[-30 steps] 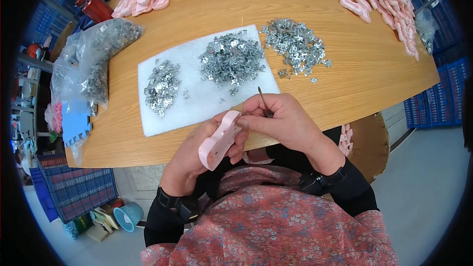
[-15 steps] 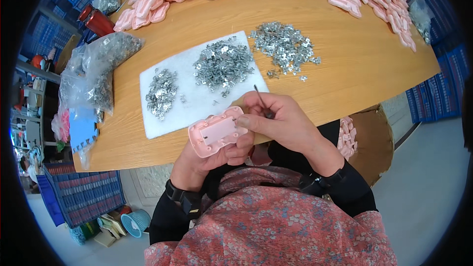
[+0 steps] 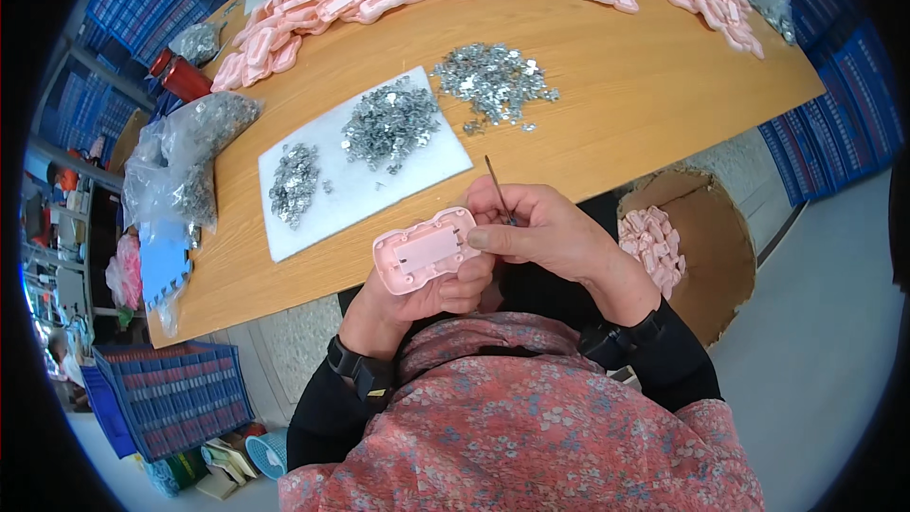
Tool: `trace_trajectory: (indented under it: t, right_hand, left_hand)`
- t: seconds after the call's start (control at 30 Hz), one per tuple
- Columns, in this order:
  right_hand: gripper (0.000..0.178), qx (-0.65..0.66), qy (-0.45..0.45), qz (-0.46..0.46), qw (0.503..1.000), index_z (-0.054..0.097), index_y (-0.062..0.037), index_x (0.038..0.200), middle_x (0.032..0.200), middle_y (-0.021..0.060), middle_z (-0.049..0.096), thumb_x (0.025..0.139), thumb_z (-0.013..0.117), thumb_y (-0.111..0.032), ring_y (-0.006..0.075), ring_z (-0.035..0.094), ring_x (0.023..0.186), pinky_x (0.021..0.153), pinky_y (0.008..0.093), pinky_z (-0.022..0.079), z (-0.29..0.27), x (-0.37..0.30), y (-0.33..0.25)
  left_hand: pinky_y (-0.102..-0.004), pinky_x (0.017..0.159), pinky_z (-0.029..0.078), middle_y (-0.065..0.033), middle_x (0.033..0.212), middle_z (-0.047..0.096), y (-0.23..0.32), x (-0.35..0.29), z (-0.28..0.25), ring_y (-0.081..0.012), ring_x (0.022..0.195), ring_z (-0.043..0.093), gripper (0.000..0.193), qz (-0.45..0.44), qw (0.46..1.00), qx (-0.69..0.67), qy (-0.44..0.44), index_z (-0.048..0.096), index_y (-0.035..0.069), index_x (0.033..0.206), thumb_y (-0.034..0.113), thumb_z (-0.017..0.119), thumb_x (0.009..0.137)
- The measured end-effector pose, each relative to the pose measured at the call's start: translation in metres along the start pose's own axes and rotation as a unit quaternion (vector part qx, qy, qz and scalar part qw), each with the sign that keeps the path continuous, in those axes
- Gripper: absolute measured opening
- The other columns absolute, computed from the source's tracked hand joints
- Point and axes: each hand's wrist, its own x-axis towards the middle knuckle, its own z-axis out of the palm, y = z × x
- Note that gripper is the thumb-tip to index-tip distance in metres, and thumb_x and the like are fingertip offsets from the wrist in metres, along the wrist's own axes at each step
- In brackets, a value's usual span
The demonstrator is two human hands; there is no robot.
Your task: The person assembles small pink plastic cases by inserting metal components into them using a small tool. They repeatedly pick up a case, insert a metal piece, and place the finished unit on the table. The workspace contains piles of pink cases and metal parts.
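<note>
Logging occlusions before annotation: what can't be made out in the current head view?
Head view:
- Underside of the pale-pink waisted plastic shell: faces away, over the left hand.
- Lower end of the thin dark rod-shaped tool: hidden by the right hand.
- Individual pieces in the large silvery metal pile: too small, overlapping.
- Far pale-pink plastic heap: cut by the top edge.
</note>
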Motion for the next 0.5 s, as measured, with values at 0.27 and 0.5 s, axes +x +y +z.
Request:
trace_trajectory:
  t: [0.27,0.5]
  right_hand:
    - [0.022,0.048,0.066,0.042,0.996,0.063,-0.0028,0.107,0.080,-0.0039,0.061,0.093,0.070,-0.018,0.0015,0.050,0.066,0.055,0.0172,0.038,-0.025,-0.045,0.000]
    - [0.017,-0.146,0.167,-0.020,0.975,0.061,-0.0004,0.100,0.079,-0.0021,0.061,0.097,0.061,-0.017,0.0068,0.057,0.069,0.064,0.0228,0.047,-0.042,-0.057,0.018]
  left_hand:
    - [-0.0301,0.064,0.053,-0.0195,0.113,0.061,-0.017,0.035,0.032,-0.0239,0.089,0.065,0.069,-0.019,0.969,0.214,0.123,0.043,0.003,0.142,0.057,0.037,0.100]
    - [-0.0280,0.083,0.054,-0.0083,0.115,0.066,-0.018,0.044,0.044,-0.0128,0.098,0.065,0.046,0.042,0.770,0.582,0.257,0.052,0.001,0.135,0.025,0.064,0.097]
